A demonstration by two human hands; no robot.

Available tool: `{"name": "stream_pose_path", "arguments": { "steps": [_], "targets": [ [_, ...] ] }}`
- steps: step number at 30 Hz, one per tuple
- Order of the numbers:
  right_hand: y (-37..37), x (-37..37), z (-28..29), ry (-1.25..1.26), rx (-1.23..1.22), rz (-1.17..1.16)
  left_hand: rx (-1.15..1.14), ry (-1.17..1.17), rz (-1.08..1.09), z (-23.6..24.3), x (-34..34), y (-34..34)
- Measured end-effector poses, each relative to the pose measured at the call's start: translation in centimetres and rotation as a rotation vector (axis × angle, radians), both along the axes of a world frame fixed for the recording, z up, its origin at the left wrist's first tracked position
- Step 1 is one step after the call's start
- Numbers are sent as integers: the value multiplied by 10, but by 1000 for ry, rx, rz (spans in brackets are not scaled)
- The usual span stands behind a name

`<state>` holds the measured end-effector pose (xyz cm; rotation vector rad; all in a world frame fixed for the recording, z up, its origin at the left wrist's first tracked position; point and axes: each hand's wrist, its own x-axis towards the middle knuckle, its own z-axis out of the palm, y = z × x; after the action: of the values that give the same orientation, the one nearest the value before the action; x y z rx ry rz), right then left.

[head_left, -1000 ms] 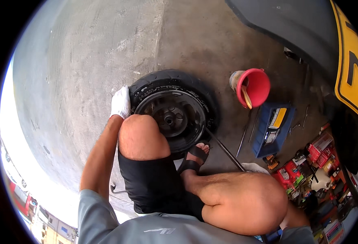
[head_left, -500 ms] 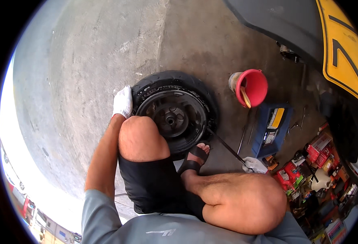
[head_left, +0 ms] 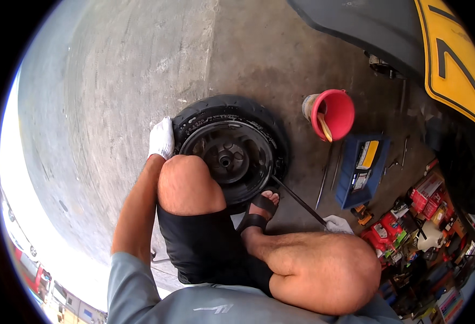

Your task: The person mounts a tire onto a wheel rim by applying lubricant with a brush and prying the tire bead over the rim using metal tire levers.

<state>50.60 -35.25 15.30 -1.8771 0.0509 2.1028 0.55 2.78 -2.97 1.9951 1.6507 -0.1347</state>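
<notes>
A wheel with a dark metal rim [head_left: 248,154] and a black tyre [head_left: 237,106], wet and foamy along its sidewall, lies flat on the floor. My left hand [head_left: 162,138], in a white knit glove, grips the tyre's left edge; its fingertips are partly hidden. In a matching glove, my right hand [head_left: 338,223] is closed around the end of a long dark tyre lever [head_left: 300,200]. The lever's far tip meets the rim's lower right edge, where tyre and rim join. My sandalled foot [head_left: 262,208] is against the wheel's near edge.
A red bucket [head_left: 341,116] holding a wooden-handled brush stands right of the wheel. Beyond long metal rods lies a blue tray [head_left: 345,186] with boxes. Cluttered tools and red cases [head_left: 380,233] fill the lower right. A vehicle with a yellow plate [head_left: 456,70] overhangs the upper right.
The lever's tip sits slightly lower and further left on the rim edge. My right hand has shifted slightly down with it. My left hand stays on the tyre.
</notes>
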Motion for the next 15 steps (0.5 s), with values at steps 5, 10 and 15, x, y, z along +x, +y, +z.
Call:
{"name": "stream_pose_path", "arguments": {
  "steps": [5, 10, 15],
  "targets": [
    [65, 23, 21, 147, -127, -145, -67, 34, 24, 2, -3, 4],
    [89, 74, -9, 192, -162, -208, -68, 1, 41, 0, 1, 3],
    [98, 61, -7, 230, -232, -255, -45, 52, -6, -6, -4, 1]
  ]
}}
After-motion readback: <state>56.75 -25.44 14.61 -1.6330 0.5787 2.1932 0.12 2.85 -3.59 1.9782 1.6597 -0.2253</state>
